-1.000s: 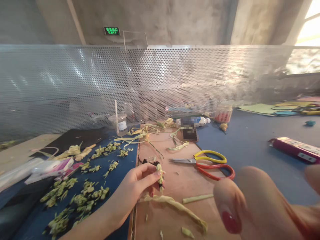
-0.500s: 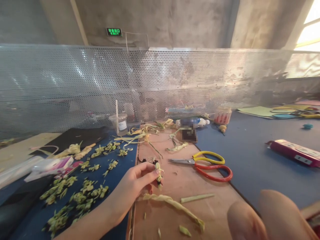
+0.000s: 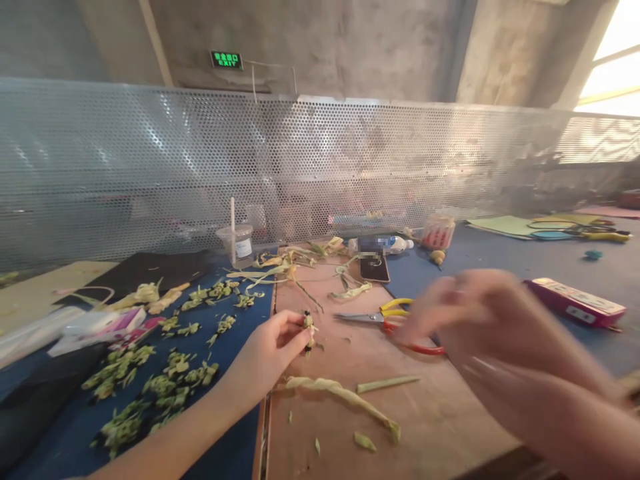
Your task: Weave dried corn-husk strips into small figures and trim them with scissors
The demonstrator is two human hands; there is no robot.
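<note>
My left hand (image 3: 283, 343) pinches a small knotted piece of pale green plant strip (image 3: 309, 327) with dark bits at its ends, just above the pinkish board. My right hand (image 3: 460, 313) is smeared by motion. It hangs over the handles of the scissors (image 3: 360, 317), covering part of the red and yellow loops; whether it touches them I cannot tell. In front of my left hand lies a twisted pale husk strip (image 3: 345, 399), with a short straight strip (image 3: 389, 384) beside it. Many similar knotted pieces (image 3: 170, 380) are heaped on the blue surface to the left.
A lidded plastic cup with a straw (image 3: 236, 245), loose dried strips (image 3: 285, 265), a phone (image 3: 375, 268), a bottle (image 3: 397, 245) and a jar (image 3: 439, 232) stand or lie toward the back. A purple power strip (image 3: 575, 303) is at right. A perforated metal panel (image 3: 320, 160) rises behind.
My right hand has come up from the lower right corner to over the scissors' handles. My left hand has shifted slightly up and left, still pinching the knotted piece.
</note>
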